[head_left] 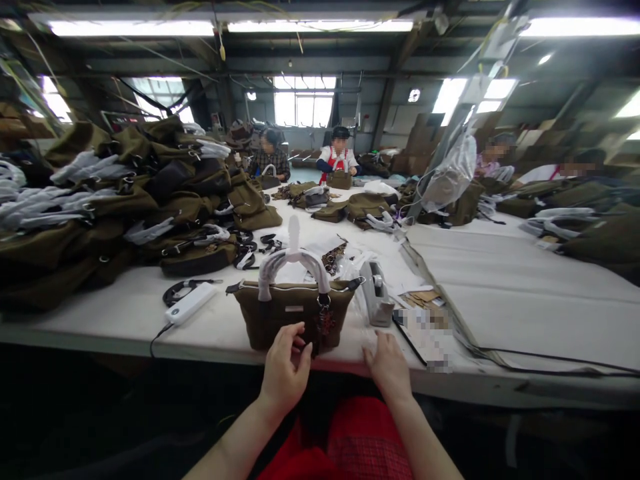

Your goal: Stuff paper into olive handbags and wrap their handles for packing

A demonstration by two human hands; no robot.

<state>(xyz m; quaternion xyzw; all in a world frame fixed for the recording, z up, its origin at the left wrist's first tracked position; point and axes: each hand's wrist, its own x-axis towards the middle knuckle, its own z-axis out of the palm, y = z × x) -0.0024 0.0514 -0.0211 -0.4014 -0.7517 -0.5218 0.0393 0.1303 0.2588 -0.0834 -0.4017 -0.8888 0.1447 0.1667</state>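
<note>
An olive-green handbag (287, 309) stands upright at the table's front edge, its two handles (294, 261) wrapped in white film and raised. A reddish-brown charm (327, 320) hangs from a ring at the base of one handle. In front of the bag, my left hand (286, 367) has its thumb and fingers apart, close to the lower front panel; whether it touches is unclear. My right hand (390, 365) rests at the table edge right of the bag, fingers spread and holding nothing visible. Just beyond it sits a grey tape dispenser (376, 297).
Olive bags (165, 193) are heaped at the left. A white corded device (191, 303) lies before a coiled black strap (183, 291). A phone (423, 340) lies to the right. More bags (367, 208) and several people, one in a red apron (337, 163), are farther back.
</note>
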